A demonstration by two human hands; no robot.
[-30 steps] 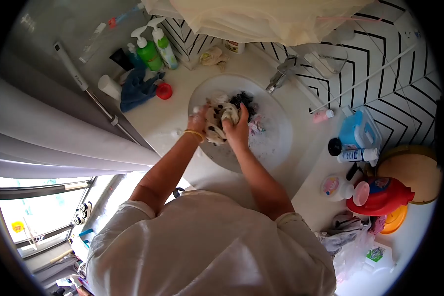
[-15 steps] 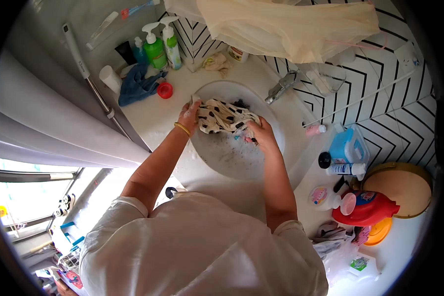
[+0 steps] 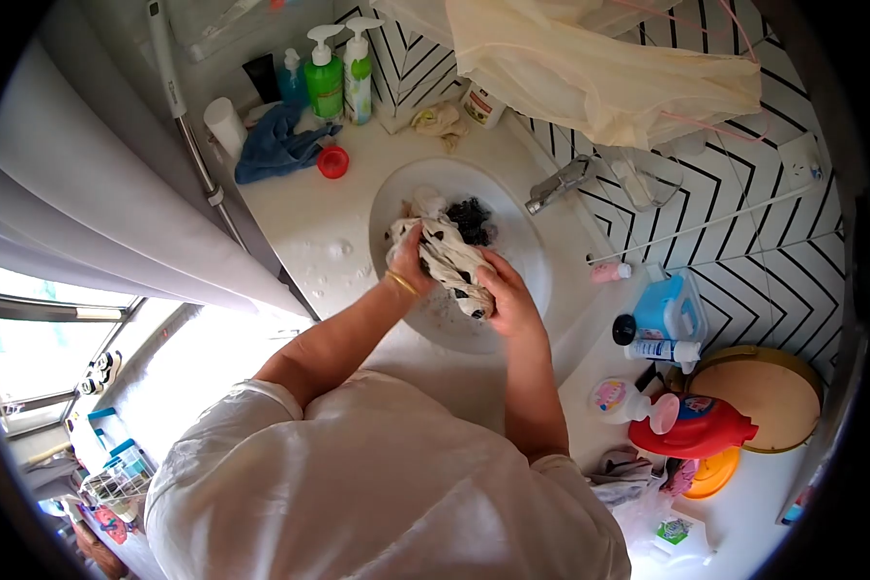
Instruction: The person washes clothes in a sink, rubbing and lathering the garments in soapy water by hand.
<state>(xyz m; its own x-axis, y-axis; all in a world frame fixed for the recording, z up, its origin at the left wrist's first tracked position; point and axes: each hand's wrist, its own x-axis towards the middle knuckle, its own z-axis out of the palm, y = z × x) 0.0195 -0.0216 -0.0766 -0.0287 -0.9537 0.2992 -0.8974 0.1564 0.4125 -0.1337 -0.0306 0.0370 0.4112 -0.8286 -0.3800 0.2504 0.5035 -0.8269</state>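
Over the sink [image 3: 524, 246], spotted cloth [image 3: 447, 253] held bunched, gripped between left hand [image 3: 409, 261] and, near its lower end, right hand [image 3: 512, 298].

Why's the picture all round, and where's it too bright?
Head view: black corners and a curved border, probably from a very wide lens; same head view: the window glares nearly white, while the curtain looks grey and shaded.
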